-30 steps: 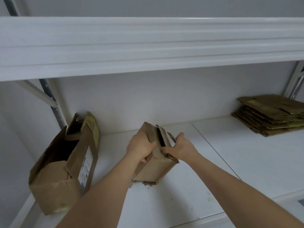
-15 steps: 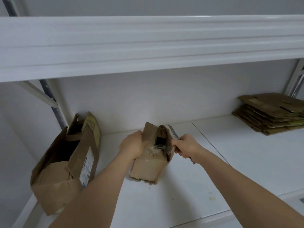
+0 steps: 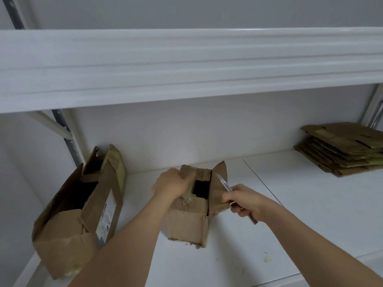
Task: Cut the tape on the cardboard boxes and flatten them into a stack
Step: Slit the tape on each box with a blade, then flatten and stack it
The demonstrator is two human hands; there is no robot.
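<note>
The small box (image 3: 187, 220) stood on the shelf (image 3: 290, 214) at the middle, its top partly open. The left hand (image 3: 172, 186) gripped its top flap at 10 o'clock; the right hand (image 3: 245, 201), at 3 o'clock, curled round a knife (image 3: 224, 184) lying against the raised flap. A bigger box (image 3: 68, 222) leaned at 9 o'clock, the flat stack (image 3: 342, 150) at 2 o'clock

White shelving: a lower shelf (image 3: 290, 204) under an upper shelf (image 3: 186, 65), against a seemingly pale-grey wall (image 3: 186, 131).
</note>
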